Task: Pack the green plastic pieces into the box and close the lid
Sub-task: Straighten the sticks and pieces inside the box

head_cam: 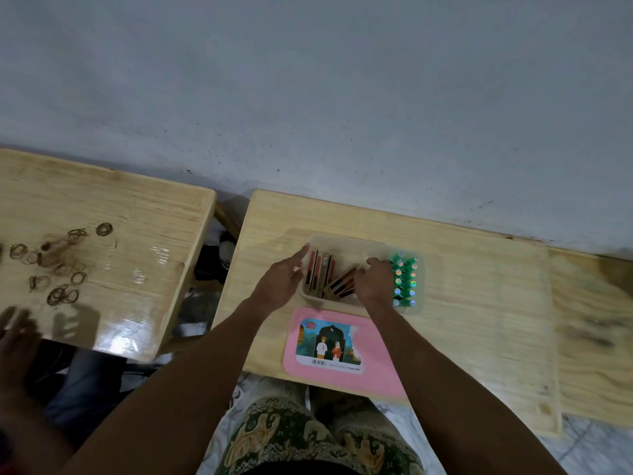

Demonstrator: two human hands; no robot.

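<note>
- The box [342, 242], a pale translucent tub, sits on the right-hand counter [479, 303]; everything below is placed from it.
- The green plastic pieces [406, 281] stand in two tight rows at the box's right end, shiny caps up (whether they are inside its wall or just outside it, I cannot tell).
- The right hand [371, 281] reaches over the box's near right part, fingers curled down beside the green rows; whether it is pinching one of them or only touching is not visible.
- The left hand [282, 277] is spread open at the box's left rim, forefinger stretched toward the far left corner, gripping nothing.
- The pink lid [342, 347] lies flat just in front of the box, picture label up, still off.
- Flat red-and-black strips [329, 275] lean loosely across the middle of the box.
- Risks, as I judge them: the curled fingers could topple the packed green rows, and one falling piece may take its neighbours; the leaning strips could stand proud and keep the lid from seating; pressing one rim could tip the light box.
- Hard to read: the right hand's fingertips, the box's right wall, and the blurred hand [19, 341] and rubber bands [63, 265] on the other counter well to the left.
</note>
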